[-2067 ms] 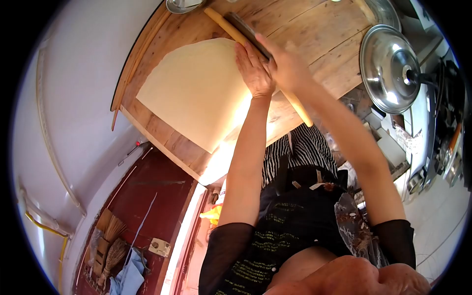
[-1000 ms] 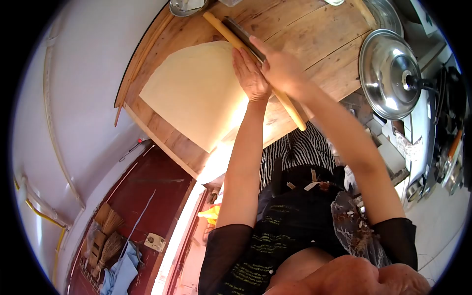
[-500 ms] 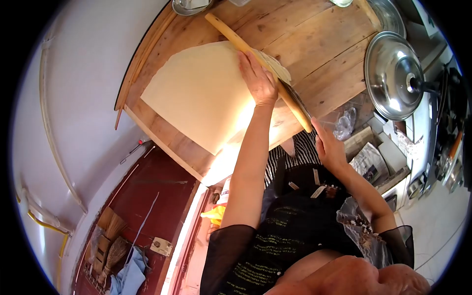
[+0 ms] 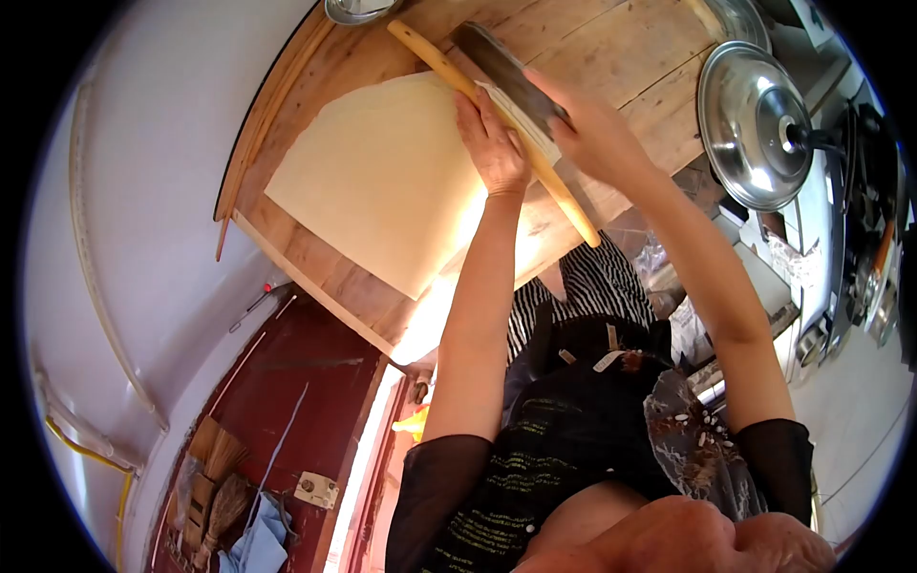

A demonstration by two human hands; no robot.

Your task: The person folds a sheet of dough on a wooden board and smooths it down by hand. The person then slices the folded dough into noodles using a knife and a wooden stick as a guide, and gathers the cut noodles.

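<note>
Head view, left to right. Dough [image 4: 368,181]: pale sheet, flat on the table [image 4: 630,67], an edge showing beyond the pin [image 4: 552,183]. Left hand [image 4: 497,153]: flattened, fingers against the pin, not wrapped round it. Pin: slantwise over the dough. Knife [image 4: 506,74]: just beside the pin. Right hand [image 4: 597,134]: closed on the knife, handle hidden. Step, I judge: cutting along the pin; another stroke would call for a steady pin and a close blade.

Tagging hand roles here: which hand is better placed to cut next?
Probably the right hand: it holds the knife beside the rolling pin, while the left hand rests against the pin.
</note>
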